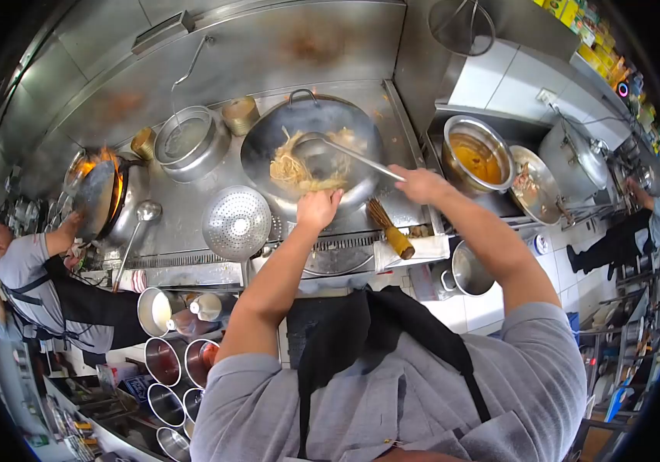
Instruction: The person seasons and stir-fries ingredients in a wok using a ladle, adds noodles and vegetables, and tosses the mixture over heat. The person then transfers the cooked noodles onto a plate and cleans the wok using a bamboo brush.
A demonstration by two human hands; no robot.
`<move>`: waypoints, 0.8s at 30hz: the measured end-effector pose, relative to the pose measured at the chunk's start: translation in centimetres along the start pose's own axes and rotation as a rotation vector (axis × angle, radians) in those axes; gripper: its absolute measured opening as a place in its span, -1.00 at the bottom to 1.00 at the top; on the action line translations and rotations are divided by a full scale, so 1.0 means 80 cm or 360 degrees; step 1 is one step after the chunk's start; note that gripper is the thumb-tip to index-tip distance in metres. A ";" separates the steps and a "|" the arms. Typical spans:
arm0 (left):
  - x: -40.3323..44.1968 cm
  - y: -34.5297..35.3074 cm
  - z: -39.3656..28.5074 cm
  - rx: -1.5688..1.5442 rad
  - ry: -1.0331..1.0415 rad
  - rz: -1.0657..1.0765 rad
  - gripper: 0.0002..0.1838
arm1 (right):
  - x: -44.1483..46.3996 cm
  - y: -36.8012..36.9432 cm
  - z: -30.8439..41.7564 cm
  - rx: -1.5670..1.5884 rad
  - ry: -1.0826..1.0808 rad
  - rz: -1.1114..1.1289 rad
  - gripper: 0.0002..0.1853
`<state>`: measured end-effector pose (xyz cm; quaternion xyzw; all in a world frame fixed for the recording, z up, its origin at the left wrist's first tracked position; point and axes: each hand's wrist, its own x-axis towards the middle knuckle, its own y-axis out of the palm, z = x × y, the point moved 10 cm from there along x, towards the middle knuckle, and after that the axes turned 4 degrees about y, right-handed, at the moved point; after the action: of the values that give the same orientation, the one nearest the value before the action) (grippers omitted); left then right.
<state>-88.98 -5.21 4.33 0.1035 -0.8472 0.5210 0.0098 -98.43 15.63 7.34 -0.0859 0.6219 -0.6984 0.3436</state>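
Note:
A large wok sits on the stove in front of me, with noodles in it. My left hand is closed at the wok's near rim; the part it grips is hidden under the fingers. My right hand wraps round the long handle of a ladle. The ladle's bowl is inside the wok, among the noodles. A perforated strainer lies left of the wok, and a bamboo brush lies to its right, below my right hand.
A pot of orange-brown liquid and a pan with food stand at the right. At the left, a co-worker handles a flaming wok. Several metal containers stand lower left; a lidded pot is far right.

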 end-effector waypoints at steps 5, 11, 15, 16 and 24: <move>-0.061 -0.021 -0.049 0.0088 0.0237 0.0108 -0.50 | -0.078 -0.006 0.004 -0.0024 0.0102 0.0347 -0.38; 0.006 0.039 0.029 0.0184 -0.0013 -0.0118 -0.48 | -0.038 -0.013 -0.036 -0.0122 0.0161 0.0112 -0.39; -0.073 0.020 -0.007 -0.0036 0.0356 -0.0264 -0.56 | -0.034 0.016 -0.013 -0.0191 0.0332 -0.0009 -0.35; -0.096 0.038 0.001 -0.0062 0.0350 -0.0125 -0.57 | -0.041 0.013 -0.013 -0.0111 0.0340 -0.0092 -0.34; -0.025 -0.098 -0.035 0.0022 0.0132 -0.0194 -0.61 | -0.150 -0.074 -0.047 0.0420 -0.0235 0.0177 -0.27</move>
<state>-85.85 -5.82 12.28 0.1332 -0.8346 0.5290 0.0760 -93.73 25.66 15.70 -0.0568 0.5016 -0.7457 0.4348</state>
